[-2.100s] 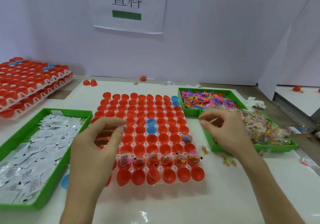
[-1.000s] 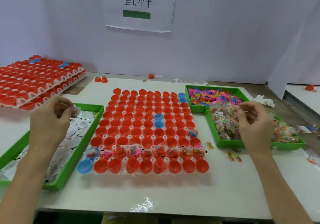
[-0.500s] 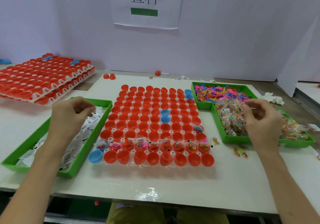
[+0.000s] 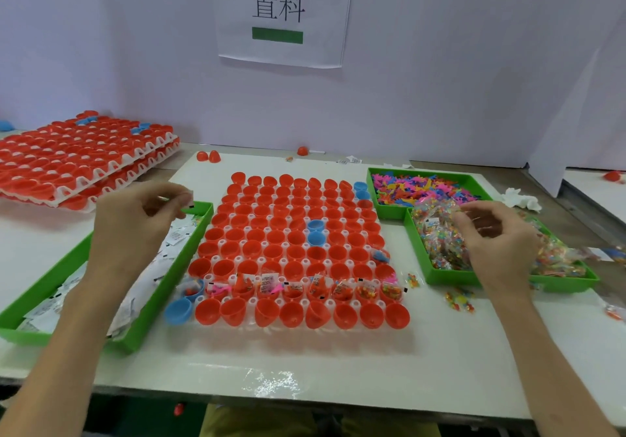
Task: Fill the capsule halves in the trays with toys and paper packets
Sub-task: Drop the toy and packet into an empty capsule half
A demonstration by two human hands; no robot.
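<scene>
Left hand (image 4: 135, 230) is pinching a paper packet (image 4: 189, 200) above the green tray (image 4: 169, 277), nine o'clock of the capsule halves (image 4: 273, 252); right hand (image 4: 498, 237) is hovering over bagged toys (image 4: 440, 243) at three o'clock, grip unclear.

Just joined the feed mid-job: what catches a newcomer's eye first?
A grid of red plastic capsule halves fills the white table's centre; only one near row holds fillings. Green plastic bins flank it: white paper packets left, clear bagged toys right. The left hand pinches one packet.
</scene>
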